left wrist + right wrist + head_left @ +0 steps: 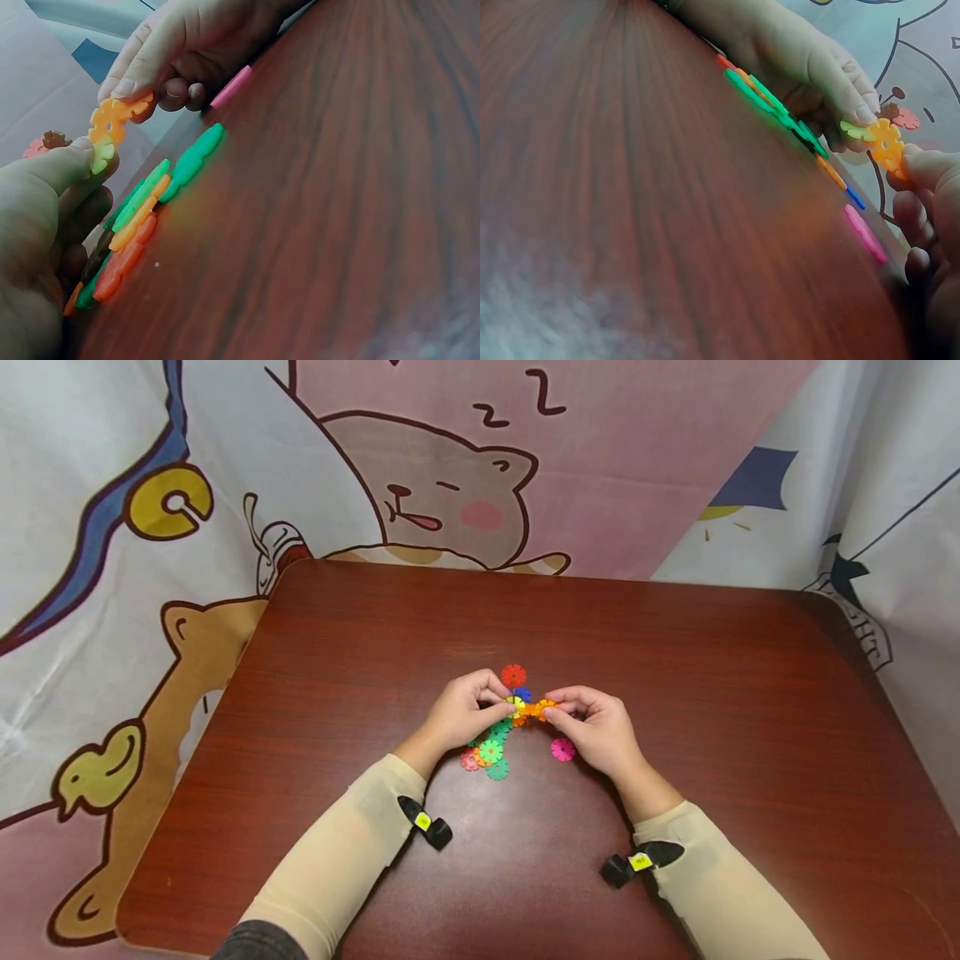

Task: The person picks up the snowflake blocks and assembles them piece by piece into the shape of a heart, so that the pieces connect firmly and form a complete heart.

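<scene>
A yellow disc (855,131) and an orange disc (889,155), both notched, are joined and held raised over the middle of the table (750,710). The left hand (468,708) pinches the yellow one between thumb and finger; the right hand (598,727) pinches the orange end the same way. Below lies a loose cluster: a bright green disc (491,752) on top of others nearer the left forearm, a blue disc (522,695) beyond the held pair, and a pink disc (562,749) set apart under the right hand. The table is reddish-brown grained wood with rounded far corners. A pale curtain (622,460) printed with cartoon bears hangs behind the far edge and down both sides. Wide stretches of wood run from the hands to the left and right edges; the far edge is closer.
</scene>
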A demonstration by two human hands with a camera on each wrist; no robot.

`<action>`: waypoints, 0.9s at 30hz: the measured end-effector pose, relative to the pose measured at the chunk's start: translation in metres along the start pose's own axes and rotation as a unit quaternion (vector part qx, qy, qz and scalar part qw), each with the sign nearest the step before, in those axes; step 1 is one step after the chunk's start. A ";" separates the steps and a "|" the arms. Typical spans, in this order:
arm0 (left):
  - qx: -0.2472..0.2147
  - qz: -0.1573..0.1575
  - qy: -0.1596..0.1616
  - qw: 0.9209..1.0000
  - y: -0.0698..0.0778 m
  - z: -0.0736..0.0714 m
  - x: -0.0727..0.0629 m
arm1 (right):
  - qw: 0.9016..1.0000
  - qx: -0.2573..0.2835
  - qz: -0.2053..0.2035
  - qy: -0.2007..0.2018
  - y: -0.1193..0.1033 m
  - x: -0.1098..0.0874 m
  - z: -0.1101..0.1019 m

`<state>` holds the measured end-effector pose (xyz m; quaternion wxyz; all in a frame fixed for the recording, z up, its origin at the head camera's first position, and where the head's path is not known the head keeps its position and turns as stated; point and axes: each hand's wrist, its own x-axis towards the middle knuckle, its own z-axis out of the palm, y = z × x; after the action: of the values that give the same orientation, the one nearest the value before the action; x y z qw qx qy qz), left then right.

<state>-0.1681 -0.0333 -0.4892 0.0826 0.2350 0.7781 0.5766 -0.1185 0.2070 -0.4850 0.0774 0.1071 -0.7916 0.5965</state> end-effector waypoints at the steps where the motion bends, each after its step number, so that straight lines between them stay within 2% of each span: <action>1: 0.001 0.003 0.001 1.000 0.000 0.000 0.000 | 1.000 0.002 0.000 0.002 0.005 0.000 0.000; 6: 0.026 0.004 0.007 1.000 0.001 -0.001 0.001 | 1.000 -0.002 0.000 0.010 0.008 0.002 0.002; 10: 0.044 0.004 -0.009 0.999 0.001 0.000 0.001 | 1.000 -0.012 -0.002 0.011 0.009 0.002 0.003; 15: 0.069 0.030 -0.027 0.997 0.000 -0.001 0.001 | 1.000 -0.002 0.003 0.003 0.007 0.001 0.002; 21: 0.046 0.035 -0.038 0.998 0.000 0.000 0.003 | 1.000 0.010 -0.009 -0.009 0.010 0.001 0.002; 27: 0.041 0.043 -0.034 0.998 0.000 0.001 0.003 | 0.999 -0.011 -0.037 -0.017 0.011 0.002 0.002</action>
<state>-0.1706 -0.0310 -0.4890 0.0750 0.2909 0.7870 0.5389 -0.1232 0.2083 -0.4953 0.0875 0.1455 -0.7948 0.5826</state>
